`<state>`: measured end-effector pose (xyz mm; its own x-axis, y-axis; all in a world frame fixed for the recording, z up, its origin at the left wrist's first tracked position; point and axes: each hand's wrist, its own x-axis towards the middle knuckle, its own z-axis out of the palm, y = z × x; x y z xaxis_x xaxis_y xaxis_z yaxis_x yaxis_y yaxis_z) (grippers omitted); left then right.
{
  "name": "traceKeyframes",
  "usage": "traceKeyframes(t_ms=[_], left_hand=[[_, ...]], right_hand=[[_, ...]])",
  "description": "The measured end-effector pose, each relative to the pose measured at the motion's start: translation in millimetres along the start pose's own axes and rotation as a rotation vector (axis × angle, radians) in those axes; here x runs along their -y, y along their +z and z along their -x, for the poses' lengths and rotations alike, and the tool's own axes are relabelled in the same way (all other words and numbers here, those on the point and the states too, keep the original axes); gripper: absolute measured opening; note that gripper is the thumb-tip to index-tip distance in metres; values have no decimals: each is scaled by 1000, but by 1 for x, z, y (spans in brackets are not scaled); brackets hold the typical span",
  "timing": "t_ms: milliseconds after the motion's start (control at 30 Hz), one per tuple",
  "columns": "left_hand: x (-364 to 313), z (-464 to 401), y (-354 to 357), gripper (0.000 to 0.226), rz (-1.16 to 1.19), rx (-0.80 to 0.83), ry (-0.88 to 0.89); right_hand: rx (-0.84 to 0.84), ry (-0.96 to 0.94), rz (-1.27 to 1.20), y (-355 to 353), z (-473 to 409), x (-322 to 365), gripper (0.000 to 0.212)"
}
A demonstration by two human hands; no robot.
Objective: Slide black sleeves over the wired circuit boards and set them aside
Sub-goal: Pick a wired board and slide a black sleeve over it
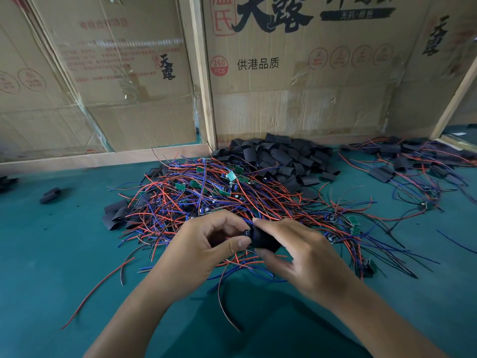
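A tangled heap of small green circuit boards (pixel 206 187) with red and blue wires lies in the middle of the green table. Behind it sits a pile of flat black sleeves (pixel 281 156). Just in front of the heap, my left hand (pixel 204 251) pinches a wired circuit board (pixel 247 232) between thumb and fingers; only its dark capacitor end shows. My right hand (pixel 296 254) grips a black sleeve (pixel 264 241) right against that board. Whether the board is partly inside the sleeve is hidden by my fingers.
Sleeved boards with wires (pixel 407 161) lie spread at the far right. A few loose black sleeves (pixel 50 195) sit at the left. Cardboard walls (pixel 296 94) in wooden frames close off the back of the green table (pixel 64 254).
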<state>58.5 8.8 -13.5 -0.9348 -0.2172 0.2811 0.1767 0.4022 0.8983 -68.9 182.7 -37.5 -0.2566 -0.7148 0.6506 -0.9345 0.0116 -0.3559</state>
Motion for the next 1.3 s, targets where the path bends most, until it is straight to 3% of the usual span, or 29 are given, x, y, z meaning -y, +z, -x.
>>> traceKeyframes(t_ms=[467,1133,1300], left_hand=[[1,1,2,9,-132,-56,19],[5,1,-2,27,-208,118,-42],[7,0,-5,28,-223,149,-37]], right_hand=[[-36,-63,33,2,-1,1,45],[6,-19,45,7,3,-4,48],[60,12,213,15,5,-2,50]])
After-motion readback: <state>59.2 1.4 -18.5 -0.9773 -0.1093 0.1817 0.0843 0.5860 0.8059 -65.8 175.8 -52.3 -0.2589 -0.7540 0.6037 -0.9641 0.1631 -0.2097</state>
